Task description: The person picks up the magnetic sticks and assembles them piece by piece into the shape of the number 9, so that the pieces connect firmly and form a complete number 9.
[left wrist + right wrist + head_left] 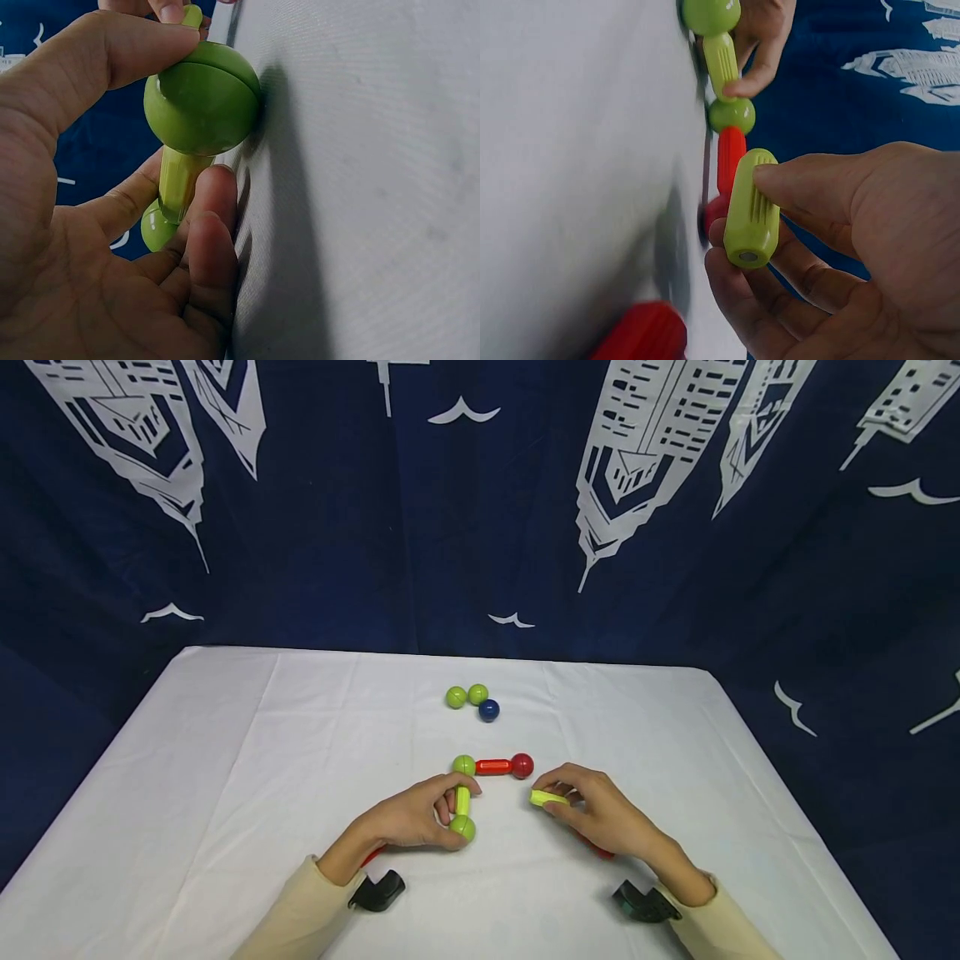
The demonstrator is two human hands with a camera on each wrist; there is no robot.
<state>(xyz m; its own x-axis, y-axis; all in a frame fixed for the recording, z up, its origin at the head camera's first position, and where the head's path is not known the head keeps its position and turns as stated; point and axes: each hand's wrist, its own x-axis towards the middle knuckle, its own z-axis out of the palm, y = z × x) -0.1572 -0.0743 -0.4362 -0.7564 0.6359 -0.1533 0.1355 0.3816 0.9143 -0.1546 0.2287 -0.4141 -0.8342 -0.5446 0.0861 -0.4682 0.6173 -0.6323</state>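
My left hand [408, 814] grips an L-shaped build at its near end, thumb against a green ball [202, 101] and fingers around a yellow-green magnetic rod [462, 802]. That rod runs to a second green ball [464, 765], from which a red rod [493, 767] reaches right to a red ball [522, 766]. Just right of the build, my right hand [600, 810] pinches a loose yellow-green rod [751, 214] between thumb and fingers. A silvery magnet shows in its near end. Partly hidden below the right hand lies another red rod [645, 334].
Two green balls [456, 697] and a blue ball [489, 710] sit together farther back on the white-covered table [300, 735]. Something red [372, 855] peeks out beside the left wrist. A dark blue printed cloth [450, 527] hangs behind the table.
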